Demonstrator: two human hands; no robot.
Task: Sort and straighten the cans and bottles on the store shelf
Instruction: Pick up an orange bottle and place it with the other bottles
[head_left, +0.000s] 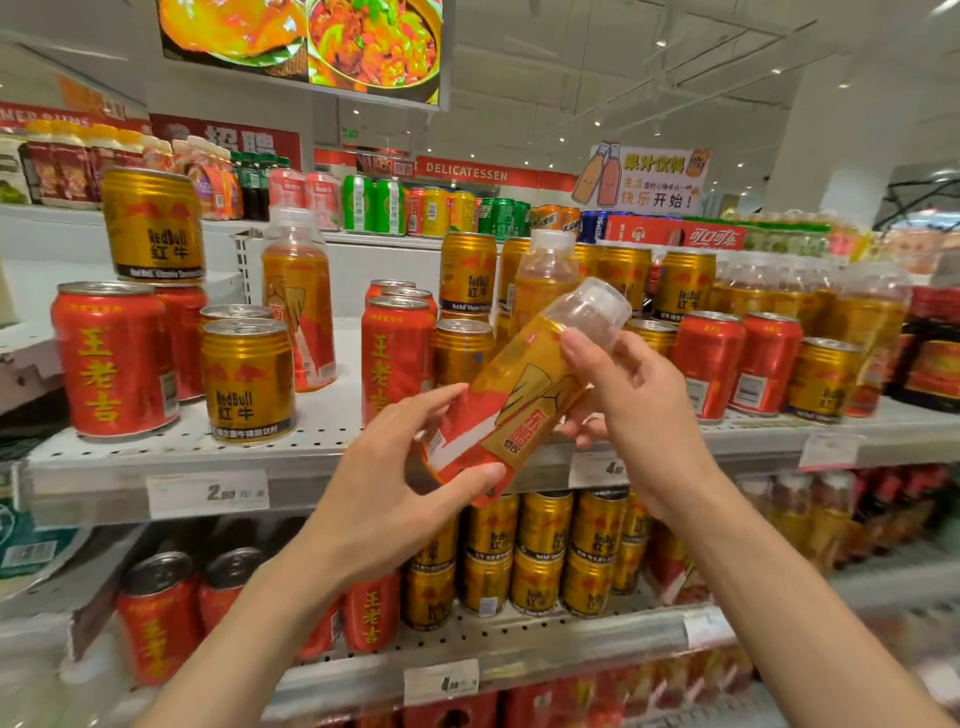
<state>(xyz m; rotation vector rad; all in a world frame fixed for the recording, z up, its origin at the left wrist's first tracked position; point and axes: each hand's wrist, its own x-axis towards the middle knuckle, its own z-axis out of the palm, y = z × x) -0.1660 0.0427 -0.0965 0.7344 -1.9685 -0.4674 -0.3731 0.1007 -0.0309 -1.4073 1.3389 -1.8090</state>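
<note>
I hold an orange drink bottle (524, 395) with a clear cap, tilted in front of the white shelf (332, 457), cap up and to the right. My left hand (395, 483) grips its lower end and my right hand (628, 395) holds its neck. On the shelf behind stand red cans (117, 364), gold Red Bull cans (248, 382) and another orange bottle (300, 301). One gold can (153, 226) is stacked on the red cans at the left. A red can (396, 353) and gold cans (464, 351) stand just behind the held bottle.
More red cans (709, 364), gold cans and a row of orange bottles (810, 296) fill the shelf's right side. The lower shelf (519, 644) carries stacked gold cans and red cans. Price tags (208, 493) line the shelf edge. Mixed drinks stand on the far top shelf.
</note>
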